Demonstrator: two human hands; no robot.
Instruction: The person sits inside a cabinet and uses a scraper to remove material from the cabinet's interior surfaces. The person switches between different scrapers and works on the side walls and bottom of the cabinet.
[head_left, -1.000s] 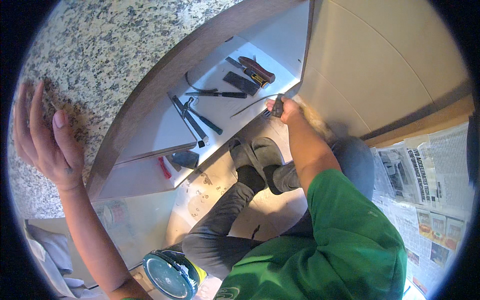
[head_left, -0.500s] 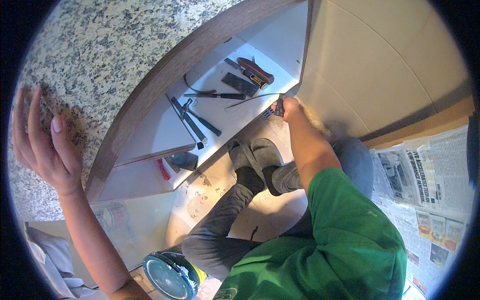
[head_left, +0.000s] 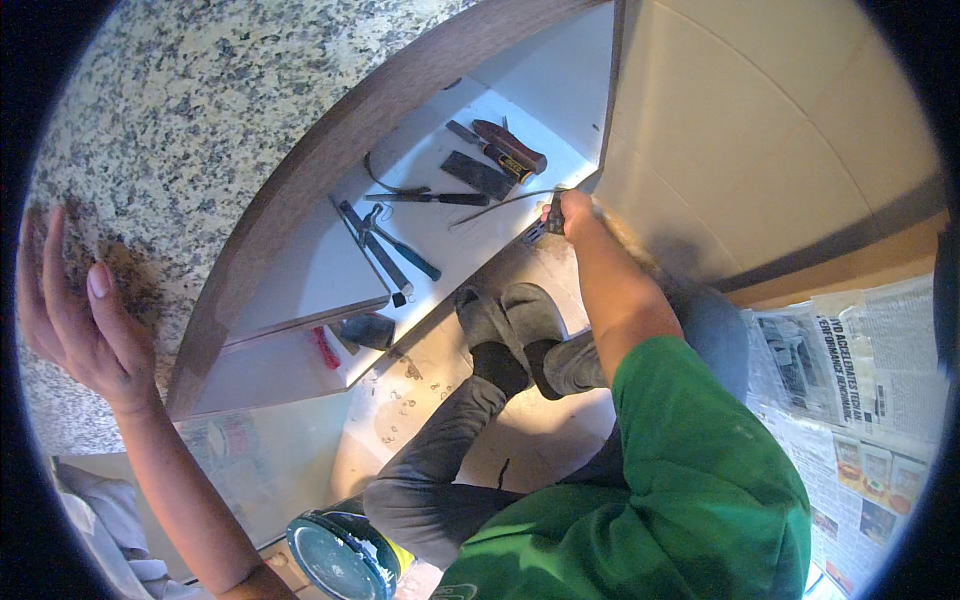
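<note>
My left hand [head_left: 88, 315] lies over the speckled granite countertop [head_left: 230, 110], fingers stretched and holding nothing. At the right end of the cabinet's bottom shelf [head_left: 440, 270], my right hand [head_left: 572, 214] grips a small dark thing [head_left: 555, 215]; my fingers hide much of it and its kind is unclear. A thin dark cord or strip [head_left: 505, 202] runs left from there over the shelf. Further in lie a wood-handled tool [head_left: 510, 145], a dark flat block [head_left: 477, 175], a black-handled file or chisel [head_left: 455, 198], a hammer [head_left: 400, 243] and a dark bar [head_left: 375, 247].
A paint bucket [head_left: 340, 555] with a smeared dark lid stands by my crossed legs. Tiled wall [head_left: 740, 120] borders the cabinet at right. Newspaper sheets [head_left: 870, 370] lie at far right. A red item [head_left: 326, 347] sits in the lower left compartment. Small curled scraps [head_left: 400, 410] dot the floor.
My left hand has slid slightly down and left over the countertop. My right hand stays at the shelf's right end, still gripping the dark thing, with hardly any shift.
</note>
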